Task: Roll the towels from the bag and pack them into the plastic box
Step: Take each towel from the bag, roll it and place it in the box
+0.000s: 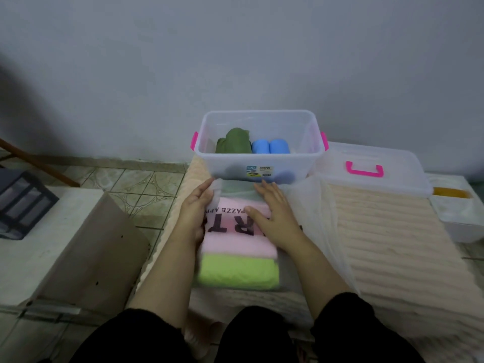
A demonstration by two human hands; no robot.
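Observation:
A clear plastic box [311,155] with pink latches stands ahead of me. Inside it lie a rolled dark green towel [234,141] and two rolled blue towels [271,146]. In front of the box lies a translucent bag [237,179] with black lettering, holding a folded pink towel [239,244] and a folded lime green towel [237,273]. My left hand [195,209] rests along the bag's left edge with fingers straight. My right hand [275,208] lies flat on top of the bag, over the pink towel.
The box's clear lid [366,163] with a pink handle lies to the right on a ribbed cream mat [387,231]. A white tub [455,216] sits at far right. A tilted brown board [99,247] and a dark drawer unit [23,203] stand at left.

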